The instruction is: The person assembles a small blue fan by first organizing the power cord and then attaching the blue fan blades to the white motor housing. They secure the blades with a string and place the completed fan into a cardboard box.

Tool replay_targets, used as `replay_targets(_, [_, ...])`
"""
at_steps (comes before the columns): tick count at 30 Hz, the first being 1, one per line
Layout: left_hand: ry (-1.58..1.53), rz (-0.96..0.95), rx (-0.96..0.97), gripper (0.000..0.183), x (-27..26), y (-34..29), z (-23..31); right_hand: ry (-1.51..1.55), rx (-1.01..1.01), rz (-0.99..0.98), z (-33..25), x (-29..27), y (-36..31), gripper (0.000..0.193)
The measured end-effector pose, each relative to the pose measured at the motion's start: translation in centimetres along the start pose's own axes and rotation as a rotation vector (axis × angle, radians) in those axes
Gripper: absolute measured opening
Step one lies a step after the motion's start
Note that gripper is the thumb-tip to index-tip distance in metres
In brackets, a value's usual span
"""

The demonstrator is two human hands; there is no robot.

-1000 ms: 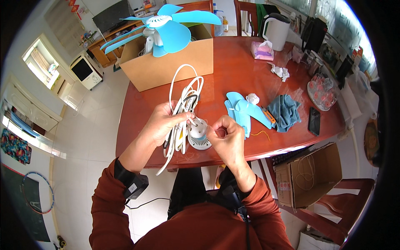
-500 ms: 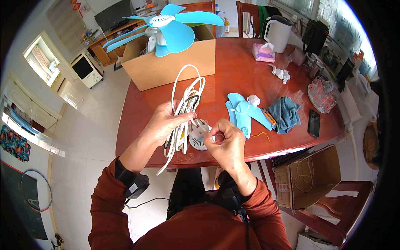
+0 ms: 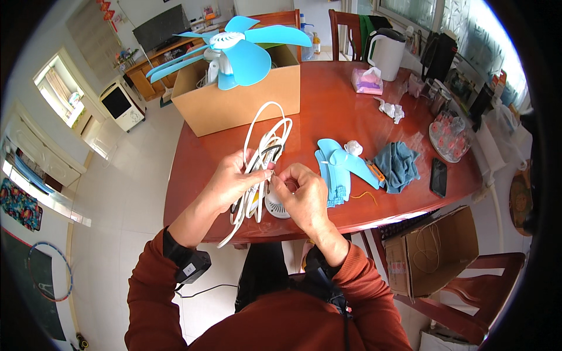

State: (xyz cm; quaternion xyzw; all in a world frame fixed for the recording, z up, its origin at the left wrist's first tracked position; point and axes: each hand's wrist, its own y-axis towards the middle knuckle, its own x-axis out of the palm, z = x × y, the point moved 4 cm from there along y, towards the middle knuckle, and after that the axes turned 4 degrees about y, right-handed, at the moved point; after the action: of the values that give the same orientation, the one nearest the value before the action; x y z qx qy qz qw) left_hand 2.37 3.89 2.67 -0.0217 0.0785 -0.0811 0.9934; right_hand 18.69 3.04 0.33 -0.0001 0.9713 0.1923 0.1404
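Observation:
A coiled white cable (image 3: 272,137) is gripped by my left hand (image 3: 233,180), its loops standing up past the fingers and its lower ends hanging over the table edge. Close against the left fingertips, my right hand (image 3: 305,193) is closed in a pinch; whatever is between its fingers is too small to make out. Below and partly behind the hands sits a round white vented fan part (image 3: 276,209), mostly covered by the right hand. To the right lie several loose light-blue fan blades (image 3: 335,169), stacked on the table.
An assembled blue-bladed fan (image 3: 249,58) rests in a cardboard box (image 3: 246,105) at the back left. Rightward on the red table (image 3: 328,99) are a crumpled blue cloth (image 3: 401,167), an orange-handled tool (image 3: 376,171), a phone (image 3: 438,177), tissues (image 3: 367,82), a kettle (image 3: 387,54) and a glass tray (image 3: 449,140).
My right hand has moved left, up to my left fingertips and the cable, covering more of the round fan part. The left hand keeps its grip. The whole view has shifted slightly.

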Motion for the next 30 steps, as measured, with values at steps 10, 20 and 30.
replay_targets(10, [0.155, -0.049, -0.056, 0.023, -0.6, 0.4, -0.3, 0.120, 0.004, -0.019, 0.2, 0.4, -0.2, 0.013])
replay_targets(20, [-0.036, 0.009, -0.056, 0.025, -0.2, -0.4, 0.3, -0.226, -0.167, 0.114, -1.3, -0.6, -0.7, 0.015])
replay_targets(30, [0.117, -0.050, -0.099, 0.019, -0.3, 0.0, 0.2, -0.335, -0.333, 0.162, -1.9, 0.0, -1.0, 0.015])
